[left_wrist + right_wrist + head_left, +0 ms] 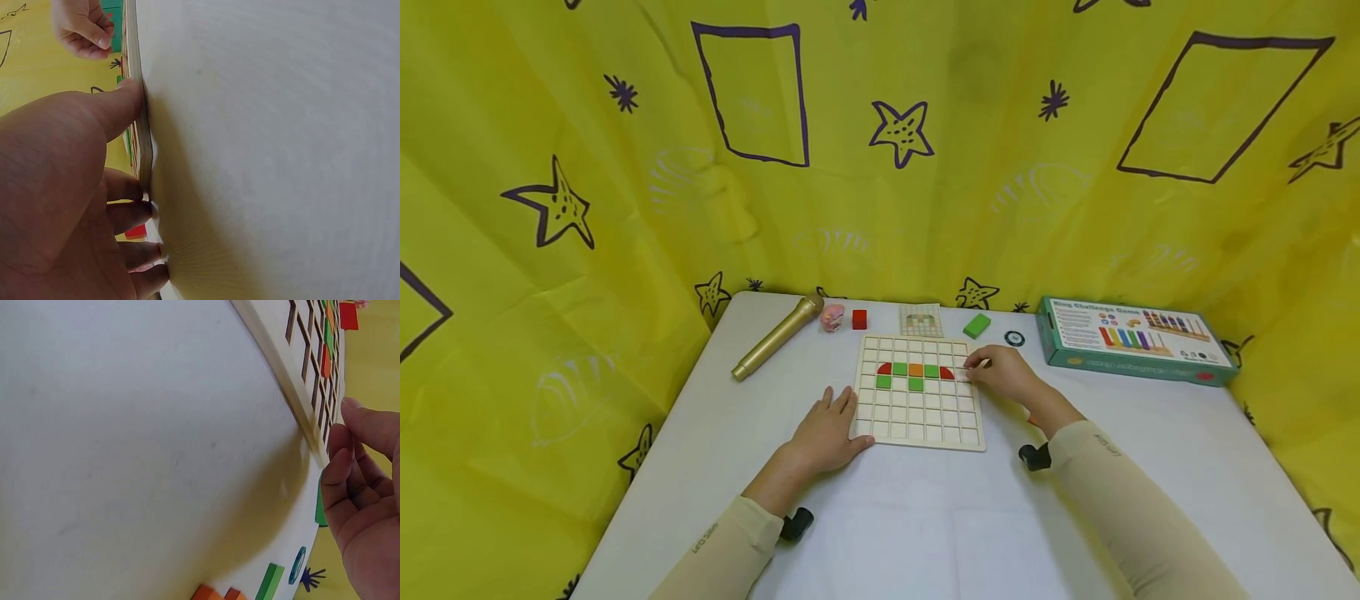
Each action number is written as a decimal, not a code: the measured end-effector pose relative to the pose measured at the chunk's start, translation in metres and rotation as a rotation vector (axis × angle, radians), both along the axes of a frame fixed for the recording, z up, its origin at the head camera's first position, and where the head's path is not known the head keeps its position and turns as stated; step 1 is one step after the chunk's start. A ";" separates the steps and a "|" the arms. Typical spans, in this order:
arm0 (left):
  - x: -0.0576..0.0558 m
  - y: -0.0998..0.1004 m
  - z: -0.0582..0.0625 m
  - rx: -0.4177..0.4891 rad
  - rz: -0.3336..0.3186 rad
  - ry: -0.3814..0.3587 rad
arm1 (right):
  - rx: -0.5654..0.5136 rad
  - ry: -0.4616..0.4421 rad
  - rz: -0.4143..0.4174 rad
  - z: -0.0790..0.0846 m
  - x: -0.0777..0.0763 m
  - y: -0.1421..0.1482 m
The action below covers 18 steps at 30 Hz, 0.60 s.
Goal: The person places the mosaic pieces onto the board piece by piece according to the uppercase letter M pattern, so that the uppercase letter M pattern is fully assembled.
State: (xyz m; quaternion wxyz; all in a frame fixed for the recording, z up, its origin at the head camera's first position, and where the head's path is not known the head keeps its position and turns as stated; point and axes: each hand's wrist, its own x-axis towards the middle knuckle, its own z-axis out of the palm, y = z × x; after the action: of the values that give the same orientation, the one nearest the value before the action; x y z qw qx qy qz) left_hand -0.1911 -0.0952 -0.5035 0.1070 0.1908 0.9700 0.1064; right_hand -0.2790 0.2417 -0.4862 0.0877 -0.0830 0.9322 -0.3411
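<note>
Grid board [917, 400] squarish | tile row [916, 370] crosswise | left grip [827, 433] spread, touching board | right grip [1006, 373] curled, hold unclear

Wooden grid board [917, 417]: 1.
Green square tiles [883, 382] on it: 4.
Orange square tile [916, 371]: 1.
Red rounded tiles [947, 373]: 2.
Pattern card [921, 320]: 1.
Red block [860, 319]: 1.
Green blocks [270, 582], right wrist view: 2.
Orange pieces [205, 593], same view, cut off by the frame: 2.
Round disc [1015, 338]: 1.
Gold microphone [777, 337]: 1.
Pink object [832, 317]: 1.
Ring Challenge Game box [1138, 337]: 1.
Left hand [827, 433]: 1.
Right hand [1004, 374]: 1.
</note>
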 end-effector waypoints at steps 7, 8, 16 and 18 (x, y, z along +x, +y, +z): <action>-0.001 -0.001 -0.002 -0.003 0.000 0.003 | 0.021 -0.025 -0.010 -0.005 -0.001 0.016; -0.001 -0.001 -0.002 -0.004 -0.001 0.004 | 0.023 -0.028 -0.014 -0.005 -0.001 0.018; 0.000 0.000 0.000 0.000 -0.004 0.008 | 0.044 -0.035 -0.027 -0.002 0.002 0.034; 0.000 0.000 0.000 0.002 -0.004 0.009 | 0.049 -0.035 -0.036 -0.002 0.003 0.038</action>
State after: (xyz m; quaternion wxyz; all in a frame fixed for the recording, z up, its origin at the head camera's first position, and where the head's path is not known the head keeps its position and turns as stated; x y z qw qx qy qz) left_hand -0.1911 -0.0952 -0.5032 0.1026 0.1934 0.9699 0.1064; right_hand -0.2756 0.2796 -0.4881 0.0998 -0.0583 0.9400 -0.3209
